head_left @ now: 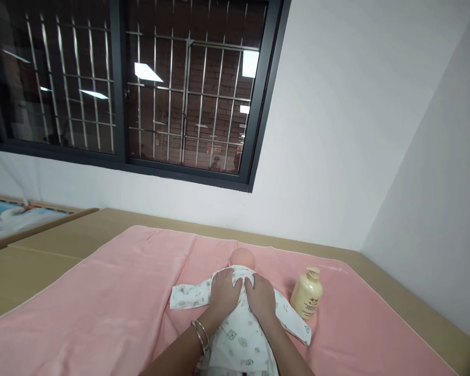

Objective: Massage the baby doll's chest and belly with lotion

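Observation:
A baby doll point(243, 258) lies on a pink blanket, dressed in a white printed garment point(241, 339) with both sleeves spread out to the sides. My left hand point(224, 290) rests flat on the upper body near the left shoulder, thumb toward the middle. Mirroring it, my right hand point(260, 297) lies on the other side of the upper body. Both hands press on the cloth without gripping anything. Only the smooth, bald top of the doll's head shows, so I cannot tell whether it lies face up or down. A pale yellow pump bottle point(307, 293) stands beside the right sleeve.
The pink blanket point(113, 292) covers much of a tan tabletop point(55, 245). A dark-framed window point(188, 172) with metal bars is set in the white wall behind. At far left is a wood-edged tub or bed point(43, 223) with blue and white things inside.

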Motion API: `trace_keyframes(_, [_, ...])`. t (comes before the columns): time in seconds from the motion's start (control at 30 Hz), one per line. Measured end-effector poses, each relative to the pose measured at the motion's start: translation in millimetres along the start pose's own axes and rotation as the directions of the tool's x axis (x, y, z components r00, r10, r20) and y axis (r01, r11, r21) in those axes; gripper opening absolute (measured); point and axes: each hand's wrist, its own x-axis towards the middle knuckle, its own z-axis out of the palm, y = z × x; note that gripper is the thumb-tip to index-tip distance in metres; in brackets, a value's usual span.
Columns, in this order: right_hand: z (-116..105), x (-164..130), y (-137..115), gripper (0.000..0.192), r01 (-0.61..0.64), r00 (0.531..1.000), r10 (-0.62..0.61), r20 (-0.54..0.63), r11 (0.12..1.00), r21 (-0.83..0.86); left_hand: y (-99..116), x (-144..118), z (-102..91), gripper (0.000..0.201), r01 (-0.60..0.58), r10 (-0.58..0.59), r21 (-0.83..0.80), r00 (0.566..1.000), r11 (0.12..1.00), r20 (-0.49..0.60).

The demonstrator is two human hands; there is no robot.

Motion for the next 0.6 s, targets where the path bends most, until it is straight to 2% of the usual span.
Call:
trace_keyframes(0.13, [2.5,0.8,3.3,0.044,0.017,0.999,-0.016,-0.031,0.998,0.053,-2.0,-0.4,-0.5,0.039,-0.010,0.010,-0.029,1.000,1.000,0.000])
trace_keyframes(0.33, [-0.7,-1.7,3.0,0.043,0.028,1.000,-0.028,-0.012,0.998,0.064,-2.1,-3.6,-5.6,0.042,-0.006,0.006,-0.055,1.000,0.998,-0.007])
trace_keyframes(0.6, [-2.8,-2.3,3.5,0.040,0.050,0.998,-0.048,-0.040,0.997,0.065,-7.6,0.5,2.6,0.039,0.008,-0.008,-0.073,1.000,0.997,0.002])
